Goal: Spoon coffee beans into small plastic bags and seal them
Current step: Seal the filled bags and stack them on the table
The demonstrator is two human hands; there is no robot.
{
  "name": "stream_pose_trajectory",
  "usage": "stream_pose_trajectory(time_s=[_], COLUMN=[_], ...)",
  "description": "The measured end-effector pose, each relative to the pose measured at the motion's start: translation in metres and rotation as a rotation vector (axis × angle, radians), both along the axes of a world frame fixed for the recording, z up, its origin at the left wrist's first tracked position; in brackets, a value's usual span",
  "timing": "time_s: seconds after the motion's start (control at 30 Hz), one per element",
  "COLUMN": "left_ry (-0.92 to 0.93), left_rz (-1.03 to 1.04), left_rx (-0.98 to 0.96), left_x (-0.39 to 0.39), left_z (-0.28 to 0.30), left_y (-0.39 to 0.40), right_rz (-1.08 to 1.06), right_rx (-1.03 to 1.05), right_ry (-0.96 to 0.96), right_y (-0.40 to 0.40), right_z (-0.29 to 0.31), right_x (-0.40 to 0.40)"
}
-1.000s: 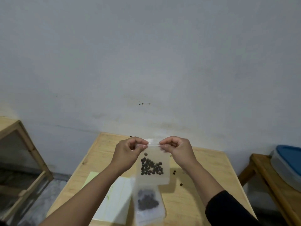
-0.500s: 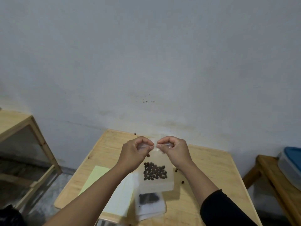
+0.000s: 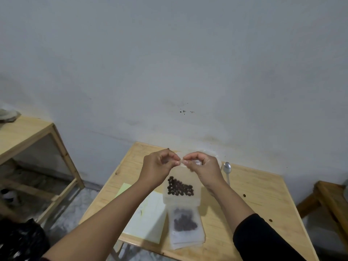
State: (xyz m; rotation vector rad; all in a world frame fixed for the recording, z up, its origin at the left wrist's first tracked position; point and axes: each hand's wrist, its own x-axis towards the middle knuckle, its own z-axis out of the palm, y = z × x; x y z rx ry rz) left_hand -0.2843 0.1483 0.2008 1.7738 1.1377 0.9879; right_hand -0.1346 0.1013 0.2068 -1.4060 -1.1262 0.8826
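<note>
Hands have closed inward: left hand [image 3: 160,167] and right hand [image 3: 202,166] now pinch the bag [image 3: 181,185] top at frame centre. Step: sealing. Next: press along the strip.

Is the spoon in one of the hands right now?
No, the spoon lies on the table, while both hands pinch the top of the bag.

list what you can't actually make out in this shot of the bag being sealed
1. Top strip of the held bag, head view: covered by the left hand and right hand pinching it, so whether it is sealed is unclear.
2. Spoon: its handle passes behind the right wrist.
3. Filled bags on the table: stacked and hazy, count unclear.
4. Grey object at the left edge: cut off.
</note>
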Motion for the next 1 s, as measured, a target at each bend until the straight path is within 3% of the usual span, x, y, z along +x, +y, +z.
stream_pose_trajectory(time_s=[0.23, 0.37, 0.57, 0.77, 0.9, 1.0], left_ry=[-0.209, -0.165, -0.144, -0.082, -0.080, -0.076], left_rz=[-0.135, -0.223, -0.166, -0.114, -0.117, -0.119], left_rx=[-0.070, -0.118, -0.281, -0.358, -0.415, -0.444], left_x=[-0.051, -0.087, -0.152, -0.201, -0.213, -0.217], left_z=[-0.011, -0.022, -0.065, -0.110, -0.125, -0.132], left_y=[0.036, 0.060, 0.094, 0.102, 0.100, 0.098], right_rz=[-0.090, -0.148, -0.310, -0.417, -0.321, -0.333], right_rx=[0.010, -0.021, -0.136, -0.648, -0.677, -0.633], right_ry=[0.104, 0.161, 0.279, -0.219, -0.439, -0.459], right_y=[0.039, 0.063, 0.075, 0.024, 0.008, 0.013], right_z=[-0.004, -0.017, -0.065, -0.152, -0.170, -0.179], right_x=[-0.049, -0.089, -0.140, -0.166, -0.181, -0.189])
